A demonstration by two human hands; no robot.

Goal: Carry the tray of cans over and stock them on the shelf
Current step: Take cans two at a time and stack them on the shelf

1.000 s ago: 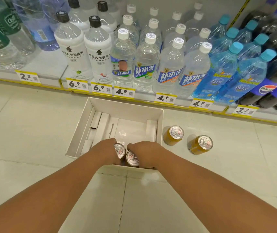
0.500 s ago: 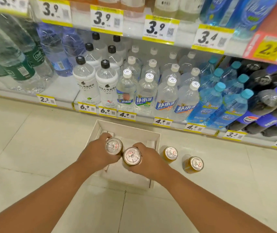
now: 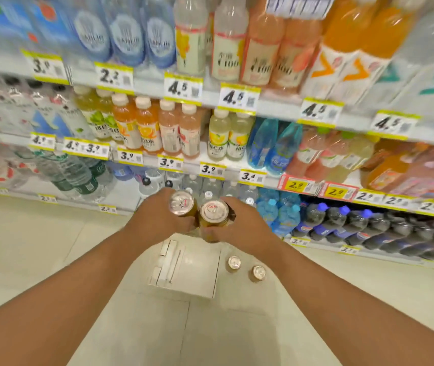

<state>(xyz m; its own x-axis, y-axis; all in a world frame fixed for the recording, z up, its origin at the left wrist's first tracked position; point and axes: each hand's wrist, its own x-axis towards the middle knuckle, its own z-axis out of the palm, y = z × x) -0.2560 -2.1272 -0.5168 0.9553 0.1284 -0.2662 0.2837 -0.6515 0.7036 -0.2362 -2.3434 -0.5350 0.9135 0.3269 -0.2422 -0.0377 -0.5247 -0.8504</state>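
My left hand (image 3: pixel 157 216) grips one golden can (image 3: pixel 181 203) and my right hand (image 3: pixel 242 225) grips another golden can (image 3: pixel 213 211). Both cans are upright with silver tops, side by side and touching, held high above the floor. Below them the white cardboard tray (image 3: pixel 197 273) lies on the floor with no cans in it. Two more golden cans (image 3: pixel 234 262) (image 3: pixel 258 272) stand on the floor just right of the tray. The shelves (image 3: pixel 237 100) rise in front of me, packed with bottles.
Price tags line every shelf edge. Water and juice bottles fill the upper and middle shelves; dark cola bottles (image 3: pixel 368 228) lie on the bottom shelf at right. Pale tiled floor (image 3: pixel 39 247) stretches left of the tray and toward me.
Both hands have lifted the two cans out of the tray and raised them well above the floor. The view has tilted up, so higher shelves now show.
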